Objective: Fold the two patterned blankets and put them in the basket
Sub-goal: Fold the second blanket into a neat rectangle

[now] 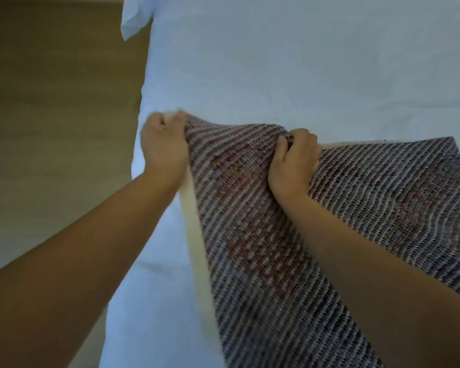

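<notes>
Woven stripes, red flecks — the blanket lies along the bed's left edge. My left hand pinches its far corner and my right hand clenches a bunch of the far edge — lifted, I judge, to start a fold. No label or writing readable; basket unseen.

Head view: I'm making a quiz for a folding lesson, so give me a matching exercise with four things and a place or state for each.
Things:
1. left hand
2. right hand
3. patterned blanket
4. floor

Places or states:
A. brown, at the picture's left
B. grips the blanket's cream-edged corner
C. striped weave, raised over the white bed
D. pinches bunched fabric at the top edge

Pairs: 1-B, 2-D, 3-C, 4-A
</notes>
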`<action>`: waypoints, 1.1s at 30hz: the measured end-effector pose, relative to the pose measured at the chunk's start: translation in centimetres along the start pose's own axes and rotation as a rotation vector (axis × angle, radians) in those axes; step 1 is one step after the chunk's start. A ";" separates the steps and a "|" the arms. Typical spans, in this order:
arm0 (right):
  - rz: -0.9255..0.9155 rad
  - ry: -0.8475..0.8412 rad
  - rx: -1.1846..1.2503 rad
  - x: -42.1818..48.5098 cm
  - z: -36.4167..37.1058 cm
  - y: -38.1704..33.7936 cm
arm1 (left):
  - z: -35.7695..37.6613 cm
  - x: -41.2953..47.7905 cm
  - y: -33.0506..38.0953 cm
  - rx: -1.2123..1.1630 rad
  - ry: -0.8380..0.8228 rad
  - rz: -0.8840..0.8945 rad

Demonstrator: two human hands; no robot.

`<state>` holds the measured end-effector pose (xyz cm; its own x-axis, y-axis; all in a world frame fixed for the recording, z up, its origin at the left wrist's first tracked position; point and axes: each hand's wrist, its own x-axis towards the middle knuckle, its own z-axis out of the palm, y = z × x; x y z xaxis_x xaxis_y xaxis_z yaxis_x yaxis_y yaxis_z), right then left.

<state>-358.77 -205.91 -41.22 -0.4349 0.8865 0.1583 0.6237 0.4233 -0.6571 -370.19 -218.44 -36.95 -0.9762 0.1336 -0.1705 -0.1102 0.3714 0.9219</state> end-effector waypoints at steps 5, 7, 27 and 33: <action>-0.092 -0.214 -0.086 -2.0 2.2 0.7 | 0.9 1.3 -3.9 0.332 -0.100 0.066; -0.148 -0.413 -0.300 -3.1 3.4 2.4 | 1.3 1.5 -5.6 0.352 -0.173 0.009; -0.299 -0.645 -0.432 -13.4 -7.8 11.8 | -5.4 -21.2 -12.5 -0.228 -0.392 -0.586; -0.235 -0.632 -0.485 -18.6 -16.2 18.3 | -7.4 -30.7 -14.6 -0.159 -0.299 -0.548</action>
<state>-328.73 -211.60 -44.28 -0.7812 0.5543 -0.2871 0.6193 0.7460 -0.2449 -340.00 -234.76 -42.62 -0.6790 0.2221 -0.6998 -0.6268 0.3210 0.7100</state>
